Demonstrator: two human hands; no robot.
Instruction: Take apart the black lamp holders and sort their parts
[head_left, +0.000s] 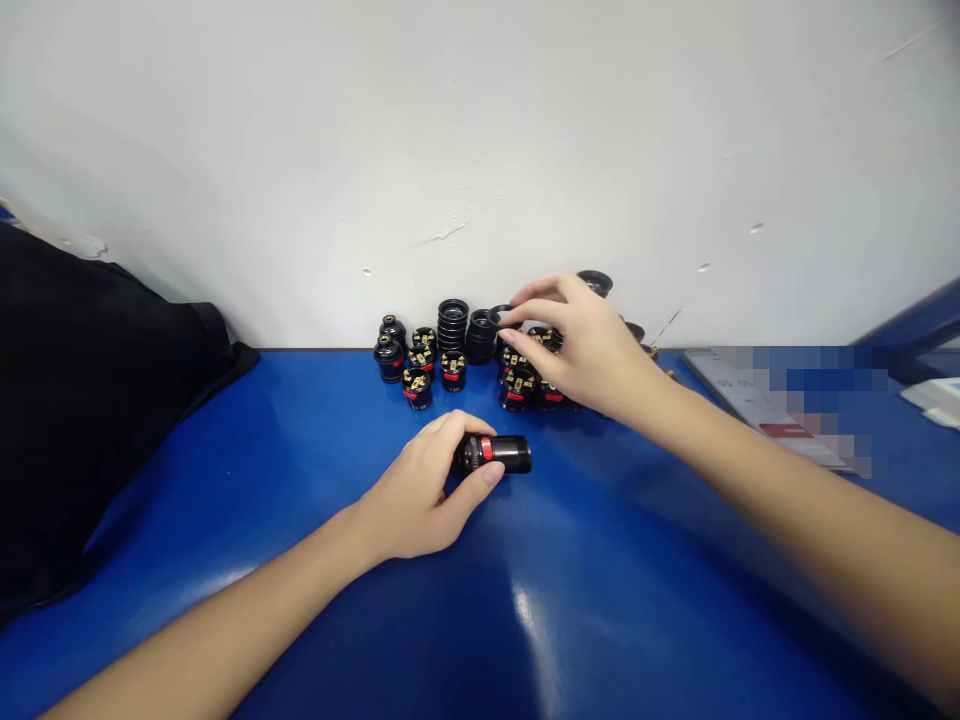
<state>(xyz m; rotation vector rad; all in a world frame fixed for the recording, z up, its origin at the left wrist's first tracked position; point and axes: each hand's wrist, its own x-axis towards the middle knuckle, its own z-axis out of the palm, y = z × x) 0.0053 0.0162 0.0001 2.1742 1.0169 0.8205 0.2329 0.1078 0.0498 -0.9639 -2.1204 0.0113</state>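
Note:
My left hand (429,490) is closed round a black lamp socket (514,455) with a red switch, which lies on its side with its smooth barrel pointing right. Behind it, my right hand (581,340) pinches a black ring (501,313) between thumb and fingers. The ring is just above the stacked black rings (480,335) and several socket inserts (517,388) with brass contacts and red switches. My right hand hides part of that group.
A taller stack of black rings (453,325) stands by the wall. Left of it are more socket inserts (417,388) and two domed socket caps (389,358). Black cloth (97,400) covers the left side of the blue table (337,650). A partly blurred flat device (750,400) lies right.

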